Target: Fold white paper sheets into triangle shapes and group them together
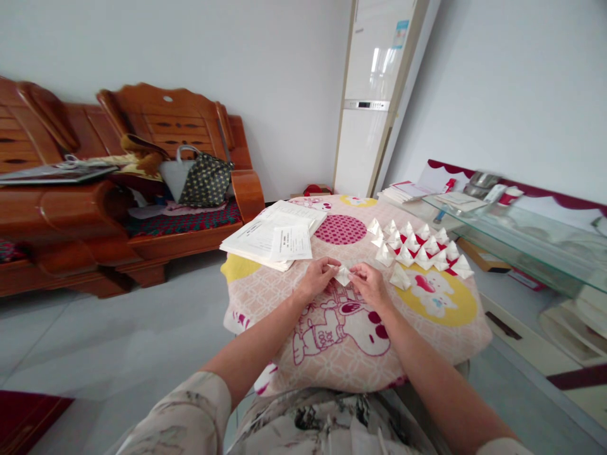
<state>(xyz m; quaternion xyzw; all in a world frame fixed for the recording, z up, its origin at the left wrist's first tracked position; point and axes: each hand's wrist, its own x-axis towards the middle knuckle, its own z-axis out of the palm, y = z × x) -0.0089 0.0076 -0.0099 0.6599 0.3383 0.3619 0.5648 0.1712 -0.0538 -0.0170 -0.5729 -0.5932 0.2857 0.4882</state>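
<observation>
Between my two hands is a small folded piece of white paper (343, 275), pinched from both sides just above the cloth-covered table (279, 309). My left hand (318, 278) closes on its left edge with thumb and fingertips. On the other side, my right hand (370, 284) grips the right edge in the same way. To the right stand several white folded paper pieces (421, 257) with pointed tops, set in rows. One more folded piece (401, 277) lies apart from the rows, close to my right hand. A stack of printed paper sheets (258, 237) lies beyond my left hand.
A wooden sofa (190, 221) with a dark patterned bag (208, 180) stands at the left. A glass-topped cabinet (531, 234) borders the table on the right, with papers (405, 191) and cups on it. A tall white air conditioner (367, 107) stands behind.
</observation>
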